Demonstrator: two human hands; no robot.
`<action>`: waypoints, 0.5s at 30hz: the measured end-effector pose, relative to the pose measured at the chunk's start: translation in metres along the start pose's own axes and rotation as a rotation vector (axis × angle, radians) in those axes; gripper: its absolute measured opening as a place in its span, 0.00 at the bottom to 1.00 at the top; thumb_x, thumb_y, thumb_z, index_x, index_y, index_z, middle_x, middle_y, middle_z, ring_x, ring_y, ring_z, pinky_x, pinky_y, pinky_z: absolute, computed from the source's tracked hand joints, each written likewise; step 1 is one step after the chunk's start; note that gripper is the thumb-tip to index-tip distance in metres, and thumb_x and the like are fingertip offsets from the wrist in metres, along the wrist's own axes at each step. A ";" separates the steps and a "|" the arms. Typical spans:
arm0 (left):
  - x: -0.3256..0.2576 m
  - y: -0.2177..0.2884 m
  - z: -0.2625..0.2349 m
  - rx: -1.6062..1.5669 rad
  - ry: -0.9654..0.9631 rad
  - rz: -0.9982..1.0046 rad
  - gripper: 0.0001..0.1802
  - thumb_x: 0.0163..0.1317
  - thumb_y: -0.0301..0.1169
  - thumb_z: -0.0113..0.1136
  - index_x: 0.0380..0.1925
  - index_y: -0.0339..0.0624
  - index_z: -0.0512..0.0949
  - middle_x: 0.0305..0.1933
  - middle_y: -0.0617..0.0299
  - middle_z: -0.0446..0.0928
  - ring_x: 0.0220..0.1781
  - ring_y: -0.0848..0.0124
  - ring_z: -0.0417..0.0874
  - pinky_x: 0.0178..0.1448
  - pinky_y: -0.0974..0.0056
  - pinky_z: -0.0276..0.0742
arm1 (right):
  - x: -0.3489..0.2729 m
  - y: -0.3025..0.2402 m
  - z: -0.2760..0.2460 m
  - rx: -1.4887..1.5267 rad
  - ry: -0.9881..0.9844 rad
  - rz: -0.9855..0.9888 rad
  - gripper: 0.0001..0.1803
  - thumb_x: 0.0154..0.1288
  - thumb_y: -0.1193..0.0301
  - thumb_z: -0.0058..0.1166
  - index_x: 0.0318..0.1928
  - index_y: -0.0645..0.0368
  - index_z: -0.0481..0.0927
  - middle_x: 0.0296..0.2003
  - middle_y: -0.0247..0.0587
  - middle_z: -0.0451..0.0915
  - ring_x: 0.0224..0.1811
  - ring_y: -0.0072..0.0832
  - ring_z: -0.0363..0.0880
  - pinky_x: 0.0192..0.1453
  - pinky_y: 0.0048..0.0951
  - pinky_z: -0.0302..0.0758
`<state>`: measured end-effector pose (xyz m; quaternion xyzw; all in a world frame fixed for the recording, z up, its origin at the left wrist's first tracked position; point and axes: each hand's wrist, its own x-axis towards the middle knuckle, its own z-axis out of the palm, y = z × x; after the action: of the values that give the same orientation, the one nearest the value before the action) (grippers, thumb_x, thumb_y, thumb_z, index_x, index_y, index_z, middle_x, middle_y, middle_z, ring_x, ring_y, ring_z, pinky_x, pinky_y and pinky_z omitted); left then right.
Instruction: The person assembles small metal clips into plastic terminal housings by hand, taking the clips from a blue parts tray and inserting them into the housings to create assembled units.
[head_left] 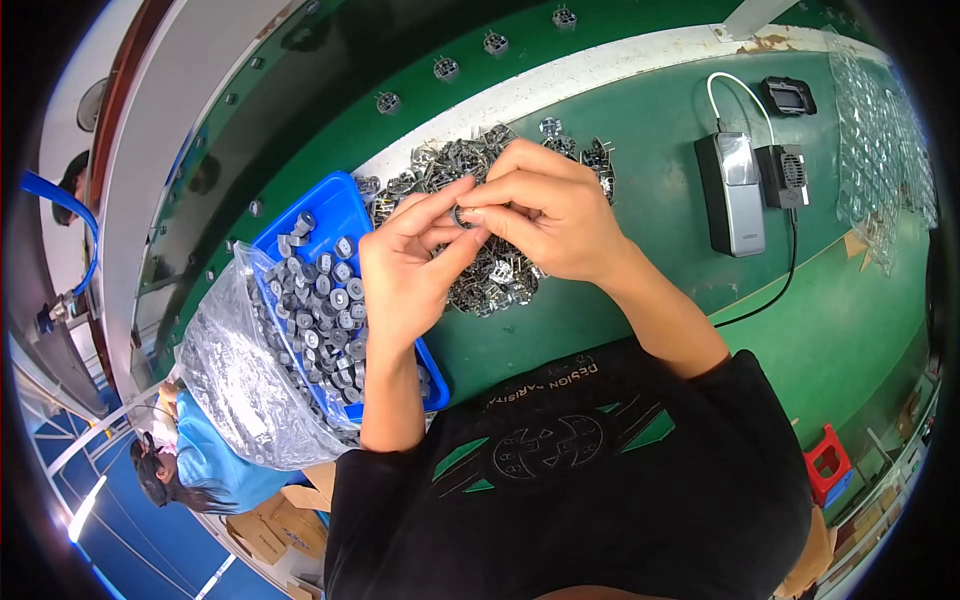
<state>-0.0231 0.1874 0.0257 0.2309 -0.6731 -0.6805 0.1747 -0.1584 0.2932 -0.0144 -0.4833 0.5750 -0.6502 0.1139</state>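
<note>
- together, left hand (405,265) and right hand (545,215) pinch one small ring part (465,215) between fingertips, steadying it from both sides.
- below the fingers lie loose metal pieces (490,285); the blue tray (335,215) sits just left, handy.

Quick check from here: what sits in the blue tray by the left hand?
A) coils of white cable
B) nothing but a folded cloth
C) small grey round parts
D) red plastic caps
C: the blue tray beside the left hand holds a heap of small grey round parts, next to a clear plastic bag.
</note>
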 end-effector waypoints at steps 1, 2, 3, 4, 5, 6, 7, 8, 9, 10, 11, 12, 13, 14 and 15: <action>0.001 0.000 0.003 0.034 0.003 0.014 0.26 0.55 0.08 0.63 0.56 0.27 0.77 0.44 0.59 0.77 0.45 0.74 0.82 0.50 0.73 0.82 | 0.000 0.002 -0.003 -0.061 0.016 -0.063 0.08 0.54 0.82 0.66 0.36 0.61 0.87 0.30 0.37 0.78 0.27 0.24 0.76 0.28 0.24 0.70; 0.003 -0.002 0.003 0.056 -0.005 0.026 0.24 0.56 0.09 0.62 0.55 0.28 0.77 0.45 0.58 0.78 0.45 0.74 0.82 0.50 0.72 0.82 | 0.000 0.004 -0.005 -0.068 0.021 -0.063 0.08 0.54 0.82 0.66 0.36 0.61 0.87 0.30 0.37 0.78 0.27 0.24 0.76 0.28 0.24 0.70; 0.006 -0.004 0.002 0.053 -0.017 0.028 0.24 0.56 0.09 0.62 0.55 0.28 0.77 0.45 0.58 0.78 0.45 0.74 0.82 0.50 0.72 0.82 | 0.001 0.007 -0.007 -0.137 0.024 -0.126 0.08 0.55 0.81 0.65 0.37 0.60 0.87 0.30 0.37 0.78 0.27 0.26 0.76 0.29 0.25 0.71; 0.006 -0.006 -0.001 -0.030 -0.013 -0.018 0.23 0.57 0.10 0.61 0.55 0.29 0.78 0.45 0.58 0.78 0.45 0.74 0.82 0.50 0.71 0.83 | 0.002 0.008 -0.009 -0.205 0.026 -0.190 0.09 0.56 0.80 0.64 0.39 0.59 0.87 0.31 0.37 0.79 0.27 0.28 0.77 0.29 0.26 0.72; 0.007 -0.006 -0.004 -0.113 -0.014 -0.065 0.23 0.58 0.11 0.61 0.55 0.30 0.78 0.46 0.58 0.79 0.46 0.74 0.82 0.50 0.70 0.83 | 0.002 0.007 -0.012 -0.215 0.034 -0.189 0.09 0.56 0.80 0.64 0.39 0.59 0.87 0.31 0.37 0.79 0.27 0.28 0.77 0.29 0.26 0.72; 0.008 -0.005 -0.007 -0.059 0.011 -0.037 0.19 0.61 0.12 0.59 0.53 0.31 0.80 0.46 0.57 0.80 0.45 0.74 0.83 0.51 0.68 0.83 | 0.004 0.005 -0.016 -0.203 -0.046 -0.141 0.08 0.58 0.76 0.62 0.39 0.57 0.86 0.30 0.37 0.79 0.29 0.31 0.78 0.32 0.30 0.74; 0.009 -0.010 -0.019 0.012 0.053 -0.015 0.16 0.63 0.15 0.58 0.50 0.31 0.81 0.44 0.58 0.80 0.45 0.72 0.84 0.52 0.67 0.83 | 0.007 0.003 -0.016 -0.180 -0.133 -0.100 0.07 0.61 0.71 0.59 0.40 0.55 0.86 0.30 0.37 0.79 0.31 0.35 0.80 0.34 0.34 0.76; 0.012 -0.008 -0.030 0.088 0.135 -0.023 0.14 0.63 0.16 0.59 0.50 0.30 0.81 0.44 0.58 0.79 0.45 0.70 0.84 0.52 0.66 0.83 | 0.013 0.000 -0.027 -0.197 -0.165 0.034 0.10 0.62 0.70 0.57 0.43 0.55 0.85 0.31 0.41 0.80 0.34 0.40 0.80 0.37 0.38 0.76; 0.018 -0.007 -0.040 0.165 0.221 -0.030 0.13 0.64 0.17 0.59 0.49 0.29 0.82 0.44 0.57 0.79 0.45 0.69 0.85 0.53 0.66 0.83 | 0.018 0.003 -0.041 -0.294 -0.137 0.064 0.09 0.62 0.71 0.56 0.42 0.56 0.85 0.33 0.44 0.80 0.36 0.45 0.80 0.39 0.41 0.77; 0.025 -0.007 -0.048 0.232 0.277 -0.024 0.13 0.64 0.18 0.59 0.49 0.29 0.81 0.45 0.57 0.79 0.45 0.69 0.85 0.53 0.66 0.83 | 0.020 0.009 -0.057 -0.395 -0.078 0.077 0.09 0.61 0.72 0.55 0.41 0.57 0.84 0.34 0.45 0.81 0.37 0.46 0.81 0.41 0.42 0.78; 0.037 -0.004 -0.057 0.305 0.331 -0.007 0.13 0.64 0.19 0.60 0.49 0.29 0.81 0.45 0.56 0.78 0.45 0.68 0.85 0.53 0.65 0.83 | 0.022 0.005 -0.074 -0.571 -0.027 0.155 0.07 0.61 0.71 0.55 0.36 0.60 0.83 0.35 0.46 0.82 0.39 0.47 0.81 0.43 0.44 0.78; 0.051 -0.012 -0.071 0.367 0.338 0.006 0.13 0.64 0.21 0.60 0.49 0.29 0.81 0.47 0.55 0.78 0.43 0.67 0.86 0.51 0.66 0.83 | 0.022 0.003 -0.088 -0.840 -0.074 0.255 0.08 0.60 0.69 0.55 0.31 0.61 0.82 0.35 0.47 0.82 0.40 0.47 0.82 0.44 0.46 0.79; 0.064 -0.020 -0.089 0.465 0.336 0.014 0.13 0.64 0.23 0.61 0.48 0.31 0.82 0.46 0.54 0.79 0.42 0.68 0.86 0.47 0.68 0.82 | 0.019 0.002 -0.097 -1.037 -0.151 0.353 0.10 0.60 0.66 0.57 0.29 0.61 0.81 0.35 0.49 0.82 0.41 0.48 0.82 0.44 0.47 0.78; 0.075 -0.025 -0.102 0.678 0.393 0.018 0.14 0.62 0.29 0.64 0.46 0.34 0.84 0.45 0.49 0.81 0.40 0.68 0.87 0.44 0.66 0.80 | 0.015 0.005 -0.101 -1.096 -0.183 0.372 0.09 0.59 0.67 0.62 0.32 0.61 0.82 0.31 0.46 0.81 0.40 0.49 0.81 0.43 0.48 0.76; 0.086 -0.030 -0.111 0.838 0.452 0.013 0.15 0.60 0.34 0.65 0.44 0.39 0.86 0.43 0.47 0.84 0.40 0.64 0.88 0.46 0.63 0.80 | 0.016 0.006 -0.102 -1.032 -0.195 0.407 0.10 0.58 0.67 0.63 0.30 0.61 0.82 0.30 0.46 0.80 0.38 0.48 0.81 0.42 0.46 0.76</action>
<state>-0.0316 0.0484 -0.0094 0.4193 -0.8363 -0.2819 0.2128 -0.2463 0.3450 0.0015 -0.4135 0.8870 -0.2020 0.0385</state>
